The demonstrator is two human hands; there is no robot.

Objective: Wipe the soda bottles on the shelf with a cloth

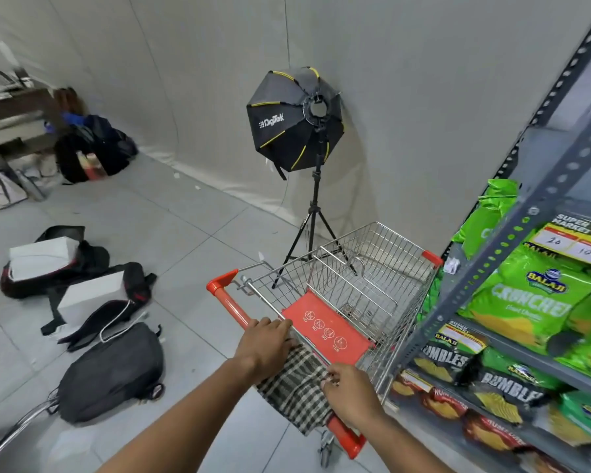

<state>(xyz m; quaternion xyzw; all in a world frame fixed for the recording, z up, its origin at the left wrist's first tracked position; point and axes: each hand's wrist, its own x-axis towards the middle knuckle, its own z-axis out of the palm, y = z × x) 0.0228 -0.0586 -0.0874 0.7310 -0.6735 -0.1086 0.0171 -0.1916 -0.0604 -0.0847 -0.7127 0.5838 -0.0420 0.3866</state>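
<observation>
Grey tiled floor, plain grey fabric backdrop; black backpacks (110, 373) lie on the floor well to the left of the hands, and a black octagonal softbox on a tripod (296, 119) stands beyond them. Directly ahead of the hands: wire shopping trolley with red handle (231, 307), basket empty. Grey slotted-steel shelf (512, 240) just right of the right hand, stocked with green and dark snack bags (522, 302); no soda bottles visible here. Dark-and-cream checked cloth (296, 387) is draped over the handle between the two hands. Left hand (265, 344): palm down, curled over handle and top of cloth, apparently gripping. Right hand (350, 390): fingertips pinching the cloth's right edge. Judgement: step in hand is securing the cloth and getting to the bottles. To do well: gather the cloth fully into one hand so it cannot slip to the floor, bunch it into a pad, keep the trolley clear of the shelf upright.
</observation>
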